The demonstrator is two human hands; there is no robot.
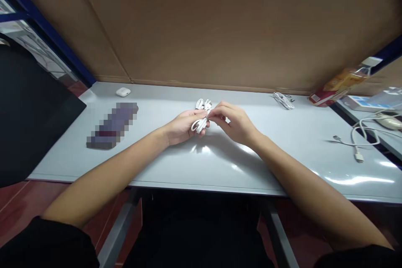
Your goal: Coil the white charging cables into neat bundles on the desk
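Note:
My left hand [181,127] grips a coiled white cable [201,122] over the middle of the grey table [220,163]. My right hand [234,122] meets it from the right, its fingertips pinching the same bundle near the top. A loop of the white cable sticks out behind the hands. Both forearms reach in from the near edge.
A white earbud case [123,91] and a blurred dark flat object [112,125] lie at the left. A second bundled white cable [283,100] lies at the back right, a loose cable with plugs [358,142] at the right, beside an orange packet [339,86]. Cardboard wall behind.

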